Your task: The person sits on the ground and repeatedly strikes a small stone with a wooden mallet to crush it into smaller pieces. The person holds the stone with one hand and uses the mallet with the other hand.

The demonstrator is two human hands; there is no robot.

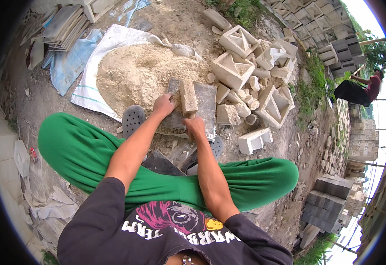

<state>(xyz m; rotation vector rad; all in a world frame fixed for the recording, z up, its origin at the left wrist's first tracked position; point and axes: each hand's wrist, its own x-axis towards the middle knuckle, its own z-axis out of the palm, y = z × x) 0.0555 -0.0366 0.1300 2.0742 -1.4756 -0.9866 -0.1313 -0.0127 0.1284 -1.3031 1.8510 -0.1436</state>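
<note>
My right hand (194,127) is wrapped round the short handle of a dusty mallet (188,98) with a blocky head. The mallet's head lies over a dark flat slab (206,108) on the ground between my feet. Just left of the mallet, my left hand (164,105) rests at the slab's left side with its fingers curled in; whatever they hold is hidden. Beyond the slab, a heap of pale crumbly powder (131,73) spreads over a white woven sack (87,95).
Broken pale concrete vent blocks (233,70) and chunks are piled to the right. Stacked boards (65,28) and a blue sheet (71,64) lie at far left. Grey blocks (325,205) stand at right. Another person (361,88) is at far right. My clogs (134,120) flank the slab.
</note>
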